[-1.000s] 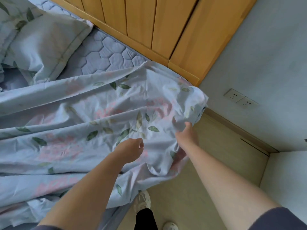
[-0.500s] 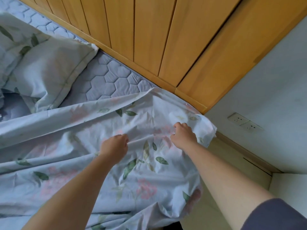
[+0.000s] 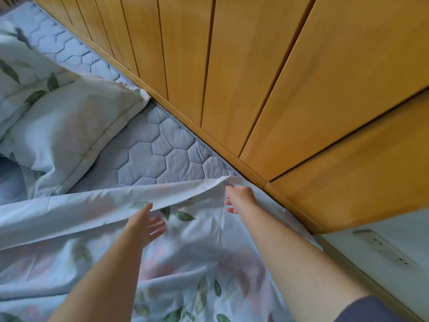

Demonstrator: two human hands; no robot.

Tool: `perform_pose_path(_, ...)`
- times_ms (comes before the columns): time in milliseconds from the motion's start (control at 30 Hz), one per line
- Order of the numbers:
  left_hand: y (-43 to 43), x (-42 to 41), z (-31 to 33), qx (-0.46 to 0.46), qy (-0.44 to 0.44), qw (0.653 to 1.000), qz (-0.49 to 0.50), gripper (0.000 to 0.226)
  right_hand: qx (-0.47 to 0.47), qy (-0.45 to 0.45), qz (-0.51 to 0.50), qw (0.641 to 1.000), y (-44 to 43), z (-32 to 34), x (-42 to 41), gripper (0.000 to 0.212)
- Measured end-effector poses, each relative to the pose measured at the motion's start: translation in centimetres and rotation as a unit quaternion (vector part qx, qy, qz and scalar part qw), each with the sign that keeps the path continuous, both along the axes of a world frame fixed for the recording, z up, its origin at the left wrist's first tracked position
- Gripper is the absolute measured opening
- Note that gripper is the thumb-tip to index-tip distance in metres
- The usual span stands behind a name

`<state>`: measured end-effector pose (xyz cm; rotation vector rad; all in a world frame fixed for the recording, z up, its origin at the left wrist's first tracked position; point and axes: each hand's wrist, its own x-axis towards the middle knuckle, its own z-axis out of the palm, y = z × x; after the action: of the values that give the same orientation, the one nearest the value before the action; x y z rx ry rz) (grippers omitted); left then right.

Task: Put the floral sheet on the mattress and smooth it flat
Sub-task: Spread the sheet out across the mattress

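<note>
The floral sheet [image 3: 185,252] lies on the quilted mattress [image 3: 162,154]. Its top edge is folded back by the wooden wardrobe [image 3: 278,89]. The left hand [image 3: 144,225] and right hand [image 3: 240,198] are over it, fingers loose and spread, holding nothing, likely ready to press it flat.
</note>
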<state>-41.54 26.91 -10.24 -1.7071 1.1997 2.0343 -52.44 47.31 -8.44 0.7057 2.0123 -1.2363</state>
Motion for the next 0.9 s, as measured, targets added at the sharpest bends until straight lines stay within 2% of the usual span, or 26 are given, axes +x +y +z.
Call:
perform_pose_path(100, -1.4, -1.9, -2.9, 0.0, 0.022, 0.994, 0.111, 0.04, -0.069, -0.08, -0.1, 0.989, -1.9, -2.4, -2.6, 0.025)
perform_pose_path(233, -2.5, -5.4, -3.6, -0.133, 0.033, 0.981, 0.137, 0.02, -0.087, -0.085, -0.171, 0.978, -3.3, -3.9, -5.1, 0.021)
perform_pose_path(300, -3.0, -8.4, -2.4, -0.205, 0.072, 0.971, 0.099, 0.014, -0.111, -0.059, -0.219, 0.968, -3.5, -3.6, -6.5, 0.021)
perform_pose_path(400, -3.6, -13.9, 0.8, -0.295, 0.12, 0.947, -0.032, 0.017, -0.179, -0.001, -0.285, 0.942, -3.8, -3.7, -7.6, 0.022)
perform_pose_path(467, -3.7, -17.9, 3.0, -0.327, 0.161, 0.925, -0.107, 0.021, -0.233, 0.006, -0.303, 0.924, -4.2, -3.7, -7.8, 0.023)
perform_pose_path(533, -3.8, -21.3, 4.3, -0.33, 0.186, 0.914, -0.142, 0.021, -0.28, 0.007, -0.306, 0.91, -4.6, -3.5, -8.0, 0.02)
perform_pose_path(633, -4.8, -23.9, 3.4, -0.294, 0.171, 0.932, -0.123, 0.017, -0.317, 0.008, -0.31, 0.896, -5.4, -3.6, -8.4, 0.017)
perform_pose_path(700, -4.9, -23.9, 1.8, -0.277, 0.151, 0.938, -0.142, 0.02, -0.274, 0.027, -0.256, 0.927, -5.9, -4.5, -8.2, 0.016)
perform_pose_path(733, -4.7, -23.7, 0.8, -0.296, 0.137, 0.925, -0.195, 0.023, -0.221, 0.052, -0.194, 0.954, -6.0, -5.0, -8.0, 0.02)
perform_pose_path(767, -4.4, -23.3, -0.1, -0.334, 0.122, 0.891, -0.283, 0.029, -0.157, 0.095, -0.093, 0.979, -5.8, -5.1, -7.6, 0.031)
perform_pose_path(800, -3.9, -23.1, -1.0, -0.371, 0.1, 0.837, -0.39, 0.041, -0.089, 0.151, 0.031, 0.984, -5.5, -5.4, -7.3, 0.046)
perform_pose_path(867, -2.7, -22.3, -2.5, -0.434, 0.049, 0.699, -0.566, 0.057, 0.044, 0.24, 0.237, 0.941, -4.9, -5.9, -6.8, 0.07)
perform_pose_path(900, -2.3, -21.9, -3.0, -0.465, 0.03, 0.641, -0.61, 0.061, 0.103, 0.256, 0.294, 0.915, -4.8, -5.8, -6.6, 0.074)
